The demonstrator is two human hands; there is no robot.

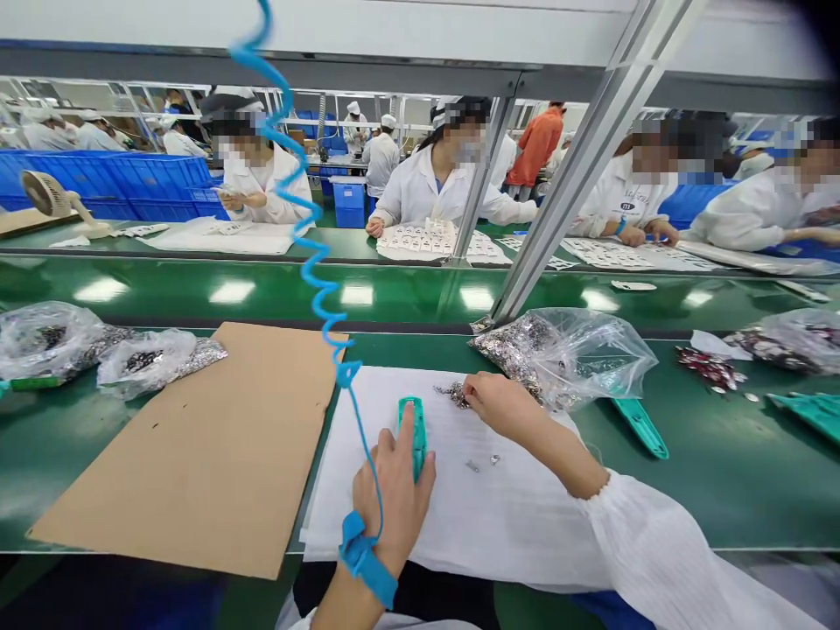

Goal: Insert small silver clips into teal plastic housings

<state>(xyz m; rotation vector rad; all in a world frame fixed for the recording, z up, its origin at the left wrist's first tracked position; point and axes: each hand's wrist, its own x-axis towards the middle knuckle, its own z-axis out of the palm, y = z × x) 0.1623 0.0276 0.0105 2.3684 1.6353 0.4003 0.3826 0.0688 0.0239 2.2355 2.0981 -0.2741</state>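
My left hand (394,490) holds a narrow teal plastic shell (418,437) down on a white sheet (354,420). Its index finger lies along the top of the shell, with the thumb on the right side. A blue wrist strap (368,560) circles that wrist. My right hand (499,402) reaches into a small pile of tiny metal parts (451,394), its fingertips pressed together; what they pinch is hidden. Two loose metal pieces (495,459) lie nearer to me on the sheet.
A clear bag of metal parts (525,350) sits behind my right hand, by another teal shell (640,427). Cardboard (203,437) and bagged parts (161,359) are at left. A blue coiled cord (308,236) hangs in front; co-workers sit beyond the green belt (276,271).
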